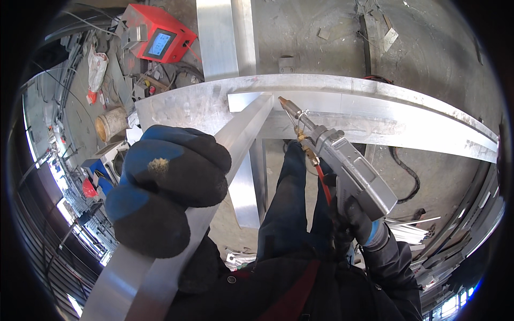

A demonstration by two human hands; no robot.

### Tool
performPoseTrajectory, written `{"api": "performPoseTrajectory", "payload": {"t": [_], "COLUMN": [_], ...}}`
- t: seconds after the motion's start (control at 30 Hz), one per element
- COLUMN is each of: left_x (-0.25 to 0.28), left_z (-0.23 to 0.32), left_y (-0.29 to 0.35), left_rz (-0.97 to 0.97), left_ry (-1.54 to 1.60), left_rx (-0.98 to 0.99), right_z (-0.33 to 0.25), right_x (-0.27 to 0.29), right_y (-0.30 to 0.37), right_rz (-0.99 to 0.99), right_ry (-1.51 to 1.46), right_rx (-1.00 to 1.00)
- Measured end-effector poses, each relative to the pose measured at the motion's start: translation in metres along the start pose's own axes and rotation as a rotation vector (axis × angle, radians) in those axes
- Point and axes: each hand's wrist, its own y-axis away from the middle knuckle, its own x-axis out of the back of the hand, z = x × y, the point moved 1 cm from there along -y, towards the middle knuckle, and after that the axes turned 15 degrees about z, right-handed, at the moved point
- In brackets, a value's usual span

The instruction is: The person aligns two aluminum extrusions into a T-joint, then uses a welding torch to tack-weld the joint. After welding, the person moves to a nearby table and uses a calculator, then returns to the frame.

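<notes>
My left hand (pixel 171 187), in a blue and black work glove, is wrapped round a square silvery metal tube (pixel 243 134). The tube slants from the lower left up to a long metal bar (pixel 369 112) lying crosswise, and its far end meets a short piece there. In my gloved right hand (pixel 353 211) is a grey welding gun (pixel 356 171), gripped by its handle. Its copper nozzle (pixel 285 103) points up and left, close beside the joint; whether it touches cannot be told. Brass fittings (pixel 308 150) and a red hose (pixel 324 184) hang under the gun.
A red machine (pixel 174 37) with a lit display stands at the far left. Another wide metal beam (pixel 218 40) runs away beyond the bar. A dirty bucket (pixel 111 124) lies among clutter at left. A black cable (pixel 407 179) curls on the floor at right, near stacked metal lengths (pixel 460 224).
</notes>
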Motion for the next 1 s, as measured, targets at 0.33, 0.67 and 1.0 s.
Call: {"api": "performPoseTrajectory", "payload": {"t": [0.33,0.67,1.0], "left_x": [0.004,0.005,0.006], "left_z": [-0.007,0.000,-0.003], "left_y": [0.000,-0.001,0.001], "left_rz": [-0.008,-0.021,-0.029], "left_ry": [0.003,-0.006,0.002], "left_rx": [0.006,0.024,0.037], "right_z": [-0.005,0.009,-0.001], "right_x": [-0.006,-0.005,-0.010], "right_y": [-0.005,-0.011,-0.012], "right_rz": [0.027,-0.013,0.052], "right_ry": [0.075,0.176,0.065], "right_rx": [0.019,0.025,0.064]}}
